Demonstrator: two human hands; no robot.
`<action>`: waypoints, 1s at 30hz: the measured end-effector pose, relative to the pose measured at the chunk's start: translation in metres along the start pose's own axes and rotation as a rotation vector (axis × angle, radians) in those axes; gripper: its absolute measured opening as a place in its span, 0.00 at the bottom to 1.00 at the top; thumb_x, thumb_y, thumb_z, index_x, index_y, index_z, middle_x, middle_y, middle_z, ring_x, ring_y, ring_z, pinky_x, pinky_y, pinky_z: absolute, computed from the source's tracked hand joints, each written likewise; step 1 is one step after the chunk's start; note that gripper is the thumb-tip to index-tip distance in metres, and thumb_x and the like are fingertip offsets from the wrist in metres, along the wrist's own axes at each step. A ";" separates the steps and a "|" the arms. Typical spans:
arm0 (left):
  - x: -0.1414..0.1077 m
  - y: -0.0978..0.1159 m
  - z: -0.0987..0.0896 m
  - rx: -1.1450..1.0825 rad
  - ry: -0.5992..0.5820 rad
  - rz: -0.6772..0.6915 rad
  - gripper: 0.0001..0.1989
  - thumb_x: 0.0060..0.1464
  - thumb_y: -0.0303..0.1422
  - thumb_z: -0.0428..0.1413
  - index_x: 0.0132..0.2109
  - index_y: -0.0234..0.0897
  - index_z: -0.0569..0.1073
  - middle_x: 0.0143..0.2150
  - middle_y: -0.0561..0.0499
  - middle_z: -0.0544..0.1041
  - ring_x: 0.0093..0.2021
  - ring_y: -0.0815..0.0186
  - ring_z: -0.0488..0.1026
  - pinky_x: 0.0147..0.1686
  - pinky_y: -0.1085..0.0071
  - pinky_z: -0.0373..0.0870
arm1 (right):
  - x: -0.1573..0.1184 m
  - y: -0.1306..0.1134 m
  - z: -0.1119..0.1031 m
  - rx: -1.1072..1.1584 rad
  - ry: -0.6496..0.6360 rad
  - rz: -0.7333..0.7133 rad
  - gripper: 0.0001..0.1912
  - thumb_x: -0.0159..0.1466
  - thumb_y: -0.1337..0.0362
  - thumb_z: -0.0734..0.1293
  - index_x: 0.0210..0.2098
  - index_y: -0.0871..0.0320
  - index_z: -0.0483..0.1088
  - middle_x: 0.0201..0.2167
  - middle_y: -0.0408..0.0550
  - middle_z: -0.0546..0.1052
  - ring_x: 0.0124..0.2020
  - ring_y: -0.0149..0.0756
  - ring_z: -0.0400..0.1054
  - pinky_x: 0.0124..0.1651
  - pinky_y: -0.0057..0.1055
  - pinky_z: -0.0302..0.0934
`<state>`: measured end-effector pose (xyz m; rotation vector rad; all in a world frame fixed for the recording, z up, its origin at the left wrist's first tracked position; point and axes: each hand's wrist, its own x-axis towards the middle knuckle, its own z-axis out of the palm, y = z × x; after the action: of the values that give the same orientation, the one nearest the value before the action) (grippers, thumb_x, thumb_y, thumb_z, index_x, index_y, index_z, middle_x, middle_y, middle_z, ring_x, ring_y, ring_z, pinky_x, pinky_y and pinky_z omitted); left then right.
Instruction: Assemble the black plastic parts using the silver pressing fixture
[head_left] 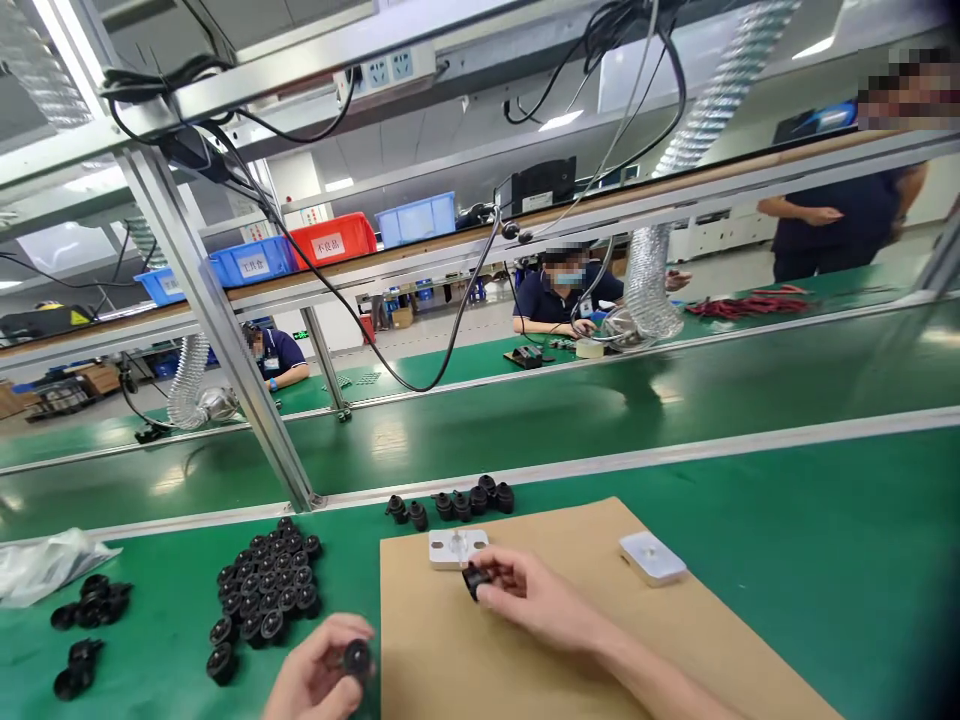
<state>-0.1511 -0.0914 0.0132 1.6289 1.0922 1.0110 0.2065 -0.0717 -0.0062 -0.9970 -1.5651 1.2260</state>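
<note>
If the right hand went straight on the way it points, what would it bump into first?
Probably the white slotted block, just ahead of the black part that the right hand holds. Depth is unclear, though, so the hand might pass over the block instead.

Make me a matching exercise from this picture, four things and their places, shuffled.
Things:
1. left hand
2. right hand
3. red bin
4. plastic bag

Places:
A. between blue bins
B. left of the brown sheet, holding a black part
C. at the picture's left edge
D. over the brown sheet, holding another black part

Pairs: 1-B, 2-D, 3-A, 4-C
</note>
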 end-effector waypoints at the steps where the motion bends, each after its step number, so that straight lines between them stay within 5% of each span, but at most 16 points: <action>1: 0.012 0.002 0.019 -0.108 -0.053 0.009 0.31 0.48 0.64 0.68 0.39 0.39 0.80 0.44 0.43 0.81 0.40 0.57 0.78 0.42 0.64 0.77 | 0.004 0.003 -0.001 0.135 -0.003 -0.022 0.24 0.67 0.44 0.74 0.51 0.57 0.76 0.40 0.49 0.77 0.34 0.36 0.69 0.37 0.32 0.63; 4: 0.052 0.002 0.067 -0.291 -0.128 0.037 0.29 0.42 0.54 0.77 0.40 0.36 0.82 0.36 0.45 0.81 0.36 0.61 0.78 0.38 0.69 0.75 | 0.012 0.010 -0.004 0.256 -0.008 -0.074 0.35 0.64 0.34 0.73 0.53 0.58 0.74 0.39 0.50 0.76 0.30 0.33 0.66 0.32 0.30 0.62; 8: 0.094 -0.011 0.100 -0.333 -0.117 0.083 0.27 0.45 0.49 0.77 0.46 0.36 0.85 0.42 0.42 0.84 0.42 0.58 0.81 0.44 0.66 0.78 | 0.013 0.013 -0.007 0.227 0.050 -0.126 0.36 0.64 0.34 0.73 0.55 0.57 0.74 0.42 0.53 0.78 0.33 0.36 0.70 0.35 0.33 0.66; 14: 0.095 -0.021 0.104 -0.377 -0.130 0.064 0.27 0.51 0.50 0.74 0.53 0.39 0.86 0.48 0.41 0.82 0.40 0.59 0.79 0.37 0.66 0.81 | 0.001 0.018 0.000 0.067 0.206 -0.105 0.29 0.69 0.40 0.71 0.60 0.53 0.75 0.52 0.57 0.80 0.50 0.49 0.75 0.56 0.47 0.71; 19: 0.085 -0.016 0.109 -0.407 -0.158 -0.055 0.32 0.48 0.53 0.75 0.55 0.39 0.86 0.52 0.39 0.83 0.43 0.56 0.81 0.43 0.62 0.83 | -0.011 0.017 0.005 -0.113 0.215 -0.086 0.24 0.71 0.47 0.71 0.59 0.53 0.76 0.49 0.55 0.80 0.45 0.47 0.74 0.51 0.44 0.72; 25: 0.083 -0.016 0.112 -0.415 -0.178 -0.076 0.29 0.48 0.50 0.76 0.55 0.44 0.86 0.57 0.40 0.83 0.60 0.46 0.78 0.66 0.50 0.72 | -0.013 0.008 0.013 -0.240 0.186 -0.130 0.16 0.71 0.57 0.70 0.57 0.50 0.76 0.44 0.49 0.79 0.39 0.42 0.73 0.44 0.37 0.71; 30: 0.080 -0.007 0.113 -0.441 -0.187 -0.078 0.23 0.50 0.44 0.76 0.53 0.44 0.87 0.56 0.41 0.84 0.60 0.47 0.78 0.66 0.53 0.74 | -0.013 0.002 0.014 -0.284 0.139 -0.171 0.16 0.71 0.63 0.68 0.58 0.48 0.74 0.43 0.46 0.79 0.37 0.40 0.71 0.42 0.35 0.68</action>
<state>-0.0244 -0.0401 -0.0120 1.2831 0.7382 0.9469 0.1966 -0.0874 -0.0121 -1.0773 -1.7055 0.8153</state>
